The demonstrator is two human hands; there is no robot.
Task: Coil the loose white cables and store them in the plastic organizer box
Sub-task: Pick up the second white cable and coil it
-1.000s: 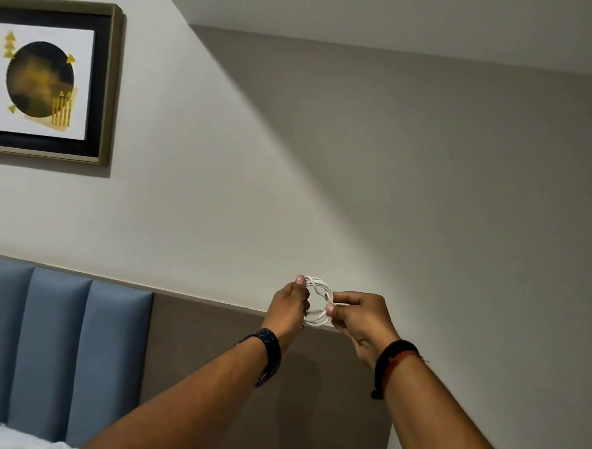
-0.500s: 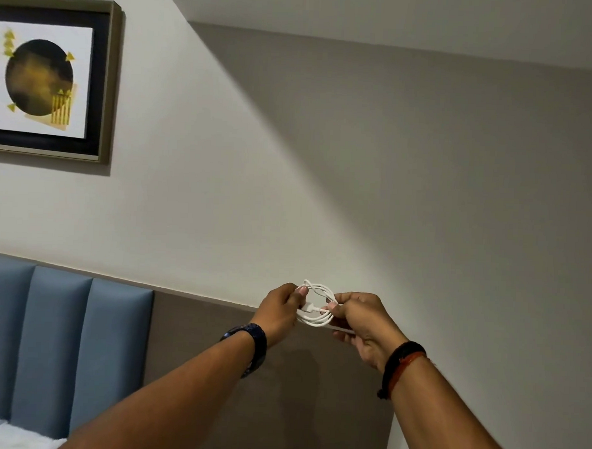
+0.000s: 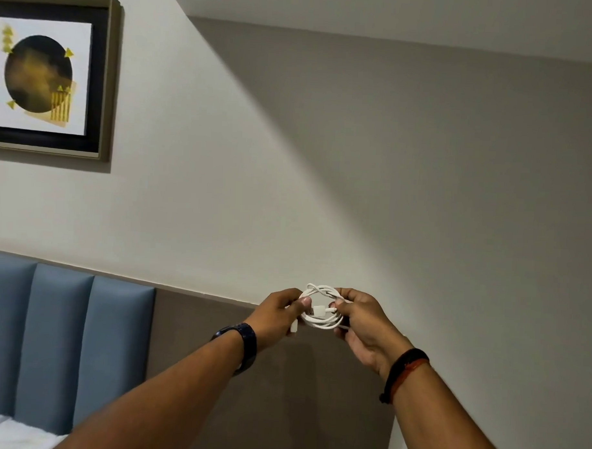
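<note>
One white cable (image 3: 322, 309) is held up in mid-air in front of the wall (image 3: 356, 193), wound into a small coil of several loops. Two hands are seen on it: the left hand (image 3: 278, 312) is closed on the coil's left side, thumb pressed to the loops, while the right hand (image 3: 361, 322) is pinched on the right side. One white plug end is seen across the coil's middle, another below the left hand. One framed picture (image 3: 51, 76) is hung at upper left; three blue headboard panels (image 3: 58, 347) are counted below it.
</note>
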